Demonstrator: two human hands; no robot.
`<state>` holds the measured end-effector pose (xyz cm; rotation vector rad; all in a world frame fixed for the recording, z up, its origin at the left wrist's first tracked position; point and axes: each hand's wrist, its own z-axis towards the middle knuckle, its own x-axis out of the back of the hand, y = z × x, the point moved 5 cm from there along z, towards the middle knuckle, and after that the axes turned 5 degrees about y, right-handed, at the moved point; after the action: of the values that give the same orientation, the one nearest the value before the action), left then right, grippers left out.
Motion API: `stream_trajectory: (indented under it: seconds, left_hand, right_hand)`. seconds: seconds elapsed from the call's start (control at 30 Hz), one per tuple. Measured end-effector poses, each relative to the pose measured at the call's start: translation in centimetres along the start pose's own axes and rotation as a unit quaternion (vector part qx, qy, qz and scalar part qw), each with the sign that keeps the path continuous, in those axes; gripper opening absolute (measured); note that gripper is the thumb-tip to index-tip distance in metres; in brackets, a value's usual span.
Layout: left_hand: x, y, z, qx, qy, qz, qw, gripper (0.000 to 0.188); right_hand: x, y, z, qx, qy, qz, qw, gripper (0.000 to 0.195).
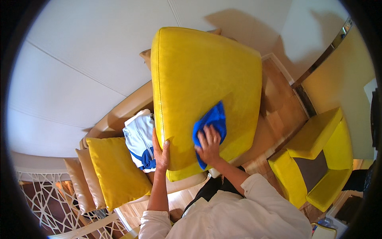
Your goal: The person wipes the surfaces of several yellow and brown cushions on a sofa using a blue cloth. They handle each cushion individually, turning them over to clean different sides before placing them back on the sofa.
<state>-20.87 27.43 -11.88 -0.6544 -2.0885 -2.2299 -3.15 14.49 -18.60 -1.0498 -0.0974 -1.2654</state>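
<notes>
A large yellow leather-like seat cushion [206,80] is tilted up in front of me, above a tan sofa [116,107]. My left hand [161,152] grips its left edge near the lower corner, thumb on the broad face. On the lower part of that face my right hand [209,146] presses a blue cloth [213,119], its fingers spread over the fabric. Folded clothing in light blue, white and dark blue [138,134] lies on the sofa, just left of my left hand.
Yellow [116,170] and tan throw pillows [79,185] lean at the sofa's left end, beside a white lattice screen [50,200]. A yellow armchair with its seat cushion out [316,161] stands at the right on the wooden floor [274,107]. Behind the sofa rises a pale panelled wall [74,53].
</notes>
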Motion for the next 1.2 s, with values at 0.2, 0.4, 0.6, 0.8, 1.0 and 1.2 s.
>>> stream_trajectory:
  seconds: [0.2,0.4,0.6,0.8,1.0,1.2]
  left_hand:
    - [-0.7,1.2,-0.9,-0.017,0.013,0.010,1.000,0.082]
    - [-2.4,3.5,-0.8,-0.027,0.020,0.012,0.999,0.081]
    - [-1.2,2.4,-1.9,-0.028,0.042,0.052,0.997,0.084]
    - [-1.7,3.0,-1.6,-0.044,0.039,0.071,0.996,0.084]
    - [-1.4,2.6,-1.6,-0.052,0.029,0.063,0.996,0.081]
    - [-1.2,1.6,-1.1,-0.069,0.021,0.051,0.996,0.070]
  right_hand:
    - [2.5,4.5,2.4,0.044,0.014,-0.003,0.999,0.050]
    - [5.9,15.2,11.0,-0.295,0.139,0.039,0.945,0.052]
    - [11.2,6.1,13.3,-0.372,-0.194,0.462,0.781,0.051]
    - [8.0,9.8,13.6,-0.218,0.093,0.157,0.959,0.049]
    - [3.4,0.6,7.4,-0.068,0.083,0.017,0.994,0.063]
    - [2.9,-4.9,4.6,0.122,0.008,0.051,0.991,0.054]
